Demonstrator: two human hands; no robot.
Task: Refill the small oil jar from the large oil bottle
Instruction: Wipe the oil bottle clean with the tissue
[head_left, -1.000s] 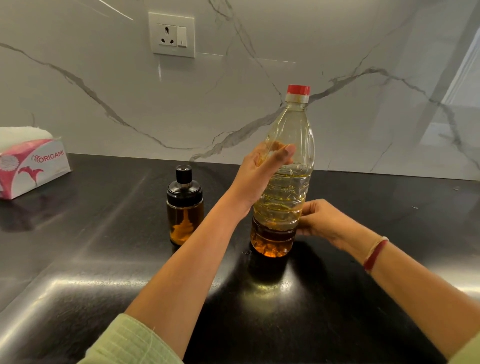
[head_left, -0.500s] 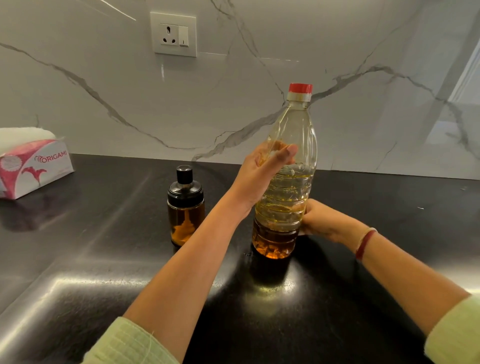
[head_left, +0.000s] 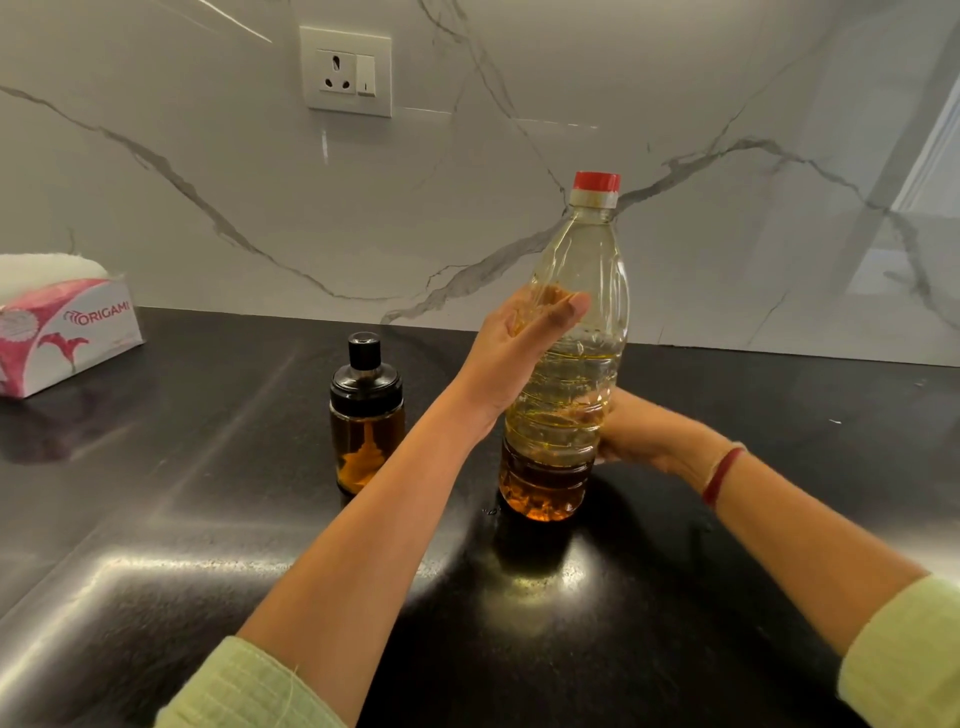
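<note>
Two hands on the large oil bottle, which stands near the middle of the black countertop, red cap on.

- Left hand: wrapped round the bottle's upper middle, thumb laid across the near side. Its fingers show only as a blur through the clear plastic.
- Right hand: gripping the bottle lower down from the right. Its fingertips are also seen only through the plastic and oil. Red band on that wrist.
- Bottle leans slightly, top to the right. Its base looks to be on the counter, though bright glare beneath it makes contact hard to confirm. Oil reaches roughly half height, and the lowest part reads dark amber against the counter.
- Small oil jar: upright on the counter to the left of the bottle, apart from it, black lid on, untouched. The left forearm crosses its lower right corner. A pale shape shows inside the amber oil, too unclear to identify.
- Tissue box at far left, cut off by the frame edge. Wall socket on the marble backsplash.
- Pale green sleeves are cut off at the bottom edge.
</note>
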